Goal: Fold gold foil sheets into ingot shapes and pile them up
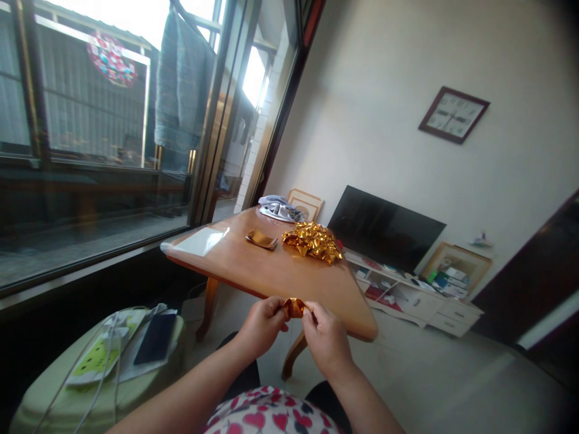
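Gold foil piece point(294, 307) lies left-to-right, pinched between left hand point(262, 325) and right hand point(326, 339), fingers curled, near wooden table point(271, 271) edge.

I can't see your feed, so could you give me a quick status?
Left hand and right hand both pinch gold foil piece. Foil pile on table. Nothing between.

Both hands' fingers point(281, 313) pinch what looks like gold foil point(294, 307).
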`<action>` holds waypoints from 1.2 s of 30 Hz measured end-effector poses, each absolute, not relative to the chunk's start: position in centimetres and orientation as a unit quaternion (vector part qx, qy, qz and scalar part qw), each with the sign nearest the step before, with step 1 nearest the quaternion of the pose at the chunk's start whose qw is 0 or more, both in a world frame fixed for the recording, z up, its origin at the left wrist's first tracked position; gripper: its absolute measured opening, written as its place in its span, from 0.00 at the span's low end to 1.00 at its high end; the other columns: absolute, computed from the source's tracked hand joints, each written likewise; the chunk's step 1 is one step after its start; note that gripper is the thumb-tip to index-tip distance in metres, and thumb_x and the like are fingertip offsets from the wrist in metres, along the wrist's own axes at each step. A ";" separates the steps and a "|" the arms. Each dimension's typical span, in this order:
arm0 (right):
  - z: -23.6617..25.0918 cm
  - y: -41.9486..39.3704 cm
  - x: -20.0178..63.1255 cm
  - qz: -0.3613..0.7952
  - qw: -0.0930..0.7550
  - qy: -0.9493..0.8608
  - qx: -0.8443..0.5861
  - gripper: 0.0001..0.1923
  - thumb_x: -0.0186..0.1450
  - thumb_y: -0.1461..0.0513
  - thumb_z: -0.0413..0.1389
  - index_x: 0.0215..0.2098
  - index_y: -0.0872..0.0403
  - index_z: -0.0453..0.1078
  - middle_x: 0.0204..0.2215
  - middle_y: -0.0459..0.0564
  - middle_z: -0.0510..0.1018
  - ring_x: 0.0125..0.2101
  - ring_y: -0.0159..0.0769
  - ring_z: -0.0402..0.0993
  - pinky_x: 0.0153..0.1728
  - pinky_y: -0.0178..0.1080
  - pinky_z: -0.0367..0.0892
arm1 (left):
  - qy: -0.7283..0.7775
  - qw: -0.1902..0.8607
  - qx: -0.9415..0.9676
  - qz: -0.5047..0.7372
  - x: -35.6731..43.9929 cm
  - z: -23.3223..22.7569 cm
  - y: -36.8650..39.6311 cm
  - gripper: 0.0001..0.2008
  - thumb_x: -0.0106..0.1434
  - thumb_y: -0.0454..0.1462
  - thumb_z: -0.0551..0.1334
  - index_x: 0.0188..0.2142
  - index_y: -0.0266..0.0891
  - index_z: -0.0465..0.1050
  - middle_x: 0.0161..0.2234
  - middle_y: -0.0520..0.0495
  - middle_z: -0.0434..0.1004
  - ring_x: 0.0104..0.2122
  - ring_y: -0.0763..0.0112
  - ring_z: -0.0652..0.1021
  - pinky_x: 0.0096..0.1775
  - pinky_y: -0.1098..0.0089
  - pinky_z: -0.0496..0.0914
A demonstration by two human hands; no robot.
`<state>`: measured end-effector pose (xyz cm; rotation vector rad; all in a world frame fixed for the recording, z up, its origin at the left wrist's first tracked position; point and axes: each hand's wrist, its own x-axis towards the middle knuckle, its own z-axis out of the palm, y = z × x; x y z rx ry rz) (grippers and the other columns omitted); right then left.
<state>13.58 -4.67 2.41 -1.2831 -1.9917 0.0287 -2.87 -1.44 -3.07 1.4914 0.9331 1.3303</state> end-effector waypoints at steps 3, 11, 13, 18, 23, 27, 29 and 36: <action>2.4 -4.7 13.5 0.011 0.375 -0.780 -0.500 0.15 0.68 0.65 0.47 0.42 0.52 0.76 0.34 0.51 0.82 0.37 0.38 0.79 0.40 0.33 0.67 | 0.376 0.430 0.623 0.535 -2.9 -3.5 -1.3 0.12 0.62 0.36 0.56 0.39 0.35 0.78 0.34 0.44 0.80 0.28 0.70 0.77 0.31 0.72 0.70; 2.3 -4.8 13.5 0.018 0.371 -0.779 -0.506 0.16 0.67 0.65 0.47 0.43 0.52 0.76 0.35 0.52 0.83 0.37 0.39 0.79 0.40 0.34 0.67 | 0.395 0.386 0.649 0.523 -3.1 -3.3 -1.6 0.12 0.64 0.38 0.56 0.38 0.37 0.78 0.31 0.46 0.80 0.28 0.70 0.76 0.31 0.72 0.68; 2.0 -4.6 13.6 0.024 0.370 -0.778 -0.507 0.15 0.68 0.64 0.47 0.43 0.52 0.76 0.35 0.51 0.82 0.37 0.39 0.79 0.39 0.34 0.67 | 0.405 0.375 0.651 0.521 -3.2 -3.2 -1.6 0.11 0.63 0.36 0.56 0.37 0.37 0.78 0.30 0.46 0.79 0.28 0.69 0.76 0.31 0.72 0.68; 1.1 -4.1 13.8 0.026 0.369 -0.778 -0.507 0.14 0.67 0.65 0.49 0.41 0.52 0.76 0.33 0.50 0.82 0.36 0.39 0.78 0.38 0.33 0.67 | 0.403 0.352 0.653 0.536 -3.2 -3.1 -1.6 0.16 0.59 0.31 0.55 0.43 0.38 0.78 0.32 0.48 0.79 0.29 0.69 0.76 0.33 0.73 0.68; 1.4 -4.3 13.7 0.032 0.371 -0.776 -0.509 0.14 0.67 0.65 0.48 0.41 0.51 0.77 0.33 0.50 0.82 0.36 0.39 0.78 0.39 0.34 0.67 | 0.383 0.353 0.671 0.527 -3.3 -2.8 -1.8 0.16 0.60 0.31 0.53 0.42 0.39 0.78 0.32 0.49 0.78 0.30 0.70 0.76 0.33 0.73 0.69; 1.5 -4.6 13.7 0.058 0.377 -0.762 -0.524 0.15 0.68 0.64 0.49 0.43 0.50 0.76 0.35 0.49 0.83 0.37 0.39 0.79 0.39 0.35 0.69 | 0.379 0.365 0.665 0.530 -3.3 -2.9 -1.8 0.17 0.60 0.31 0.54 0.44 0.39 0.78 0.34 0.48 0.79 0.30 0.70 0.76 0.33 0.73 0.69; 1.3 -4.3 13.8 0.071 0.385 -0.751 -0.531 0.16 0.67 0.63 0.50 0.49 0.50 0.75 0.39 0.50 0.83 0.39 0.40 0.80 0.40 0.36 0.70 | 0.379 0.370 0.656 0.537 -3.2 -3.1 -1.7 0.19 0.61 0.31 0.54 0.49 0.39 0.76 0.36 0.48 0.80 0.30 0.70 0.77 0.33 0.72 0.70; 0.5 -3.2 14.2 0.126 0.407 -0.771 -0.473 0.21 0.65 0.65 0.50 0.54 0.47 0.74 0.47 0.48 0.81 0.47 0.40 0.78 0.51 0.39 0.70 | 0.356 0.389 0.667 0.526 -3.3 -3.2 -1.4 0.23 0.59 0.29 0.53 0.51 0.38 0.76 0.36 0.47 0.81 0.31 0.71 0.77 0.34 0.72 0.71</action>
